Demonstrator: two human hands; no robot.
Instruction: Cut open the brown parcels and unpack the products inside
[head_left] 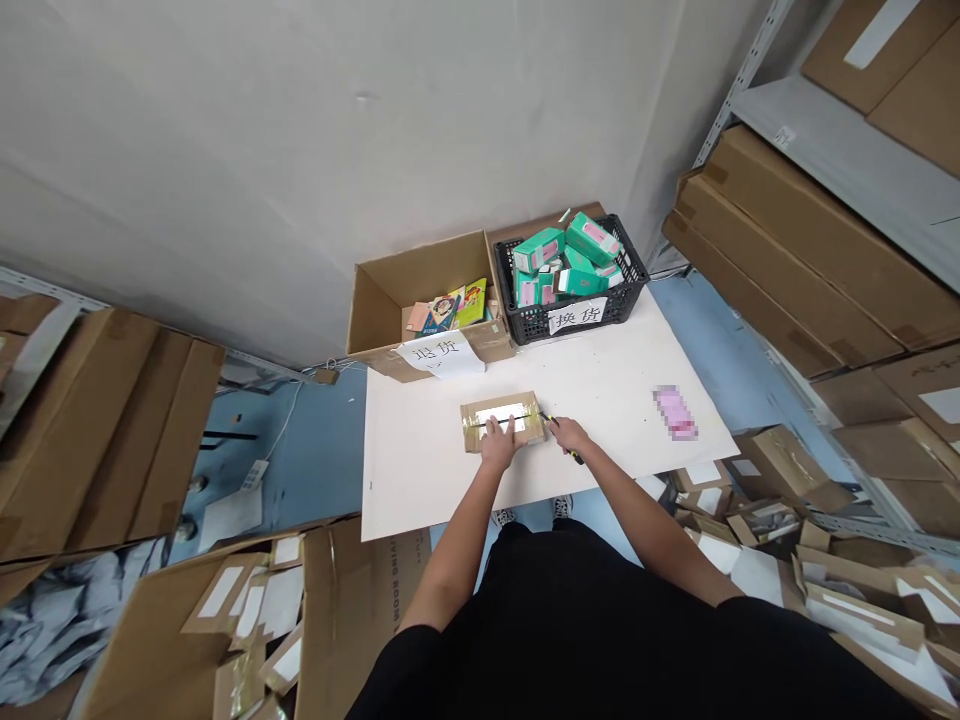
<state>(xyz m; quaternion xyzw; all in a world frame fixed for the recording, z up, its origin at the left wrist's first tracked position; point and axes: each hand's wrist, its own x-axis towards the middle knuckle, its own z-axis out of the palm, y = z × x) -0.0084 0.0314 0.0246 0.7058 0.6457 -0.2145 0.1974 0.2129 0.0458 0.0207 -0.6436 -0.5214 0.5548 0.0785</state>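
Observation:
A small brown cardboard box [474,412] with shiny tape and a white label lies on the white table. My left hand [498,444] rests on its near side, fingers spread over the top. A dark line runs lengthwise across the label; I cannot tell if it is a slit or a mark. My right hand [570,437] is closed around a black-and-yellow utility knife [576,457]. The knife's front end points at the box's right end, at or very near the tape there.
Behind stand an open carton [375,305] with colourful booklets and a black plastic basket [529,325] of green boxes. A blurred pink item [675,412] lies at the table's right. Parcels fill a large carton [322,600] at lower left and the floor at right. Shelves flank both sides.

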